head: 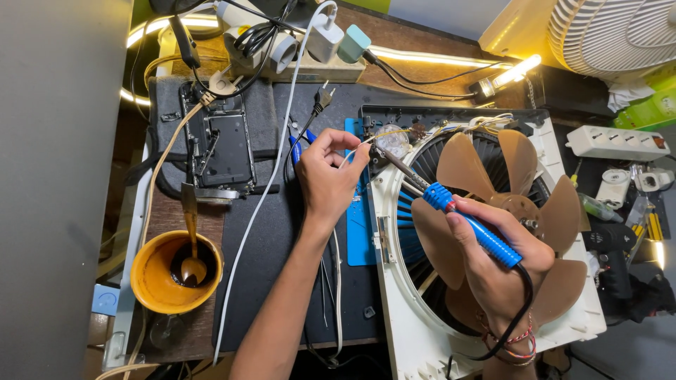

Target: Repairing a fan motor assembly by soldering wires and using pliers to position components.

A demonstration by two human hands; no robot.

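Nearest the camera, at the lower right, the right hand (496,264) is clamped round the blue grip of a soldering iron (451,211), its black cord looping down past the wrist. That iron's long axis runs from the hand up and to the left, so the dark tip ends at the top-left corner of the white fan housing (394,232), just beside the left hand. Under the right hand lie the brown fan blades (486,169), spread inside the round opening of the housing. Left of them, the left hand (327,176) comes up from the bottom edge over the dark mat (282,232) on the desk (394,35); its fingers are pinched together on a thin strand of solder wire (384,134), which leads right toward the iron's tip, so the left hand is the nearer of the two to the joint. Off to the left stands a yellow pot (151,281) of dark paste with a spoon in it. Farther back lies an opened phone (222,144), then a power strip (310,67) crowded with plugs, and at the far right a second power strip (616,141) and a white fan (612,32).
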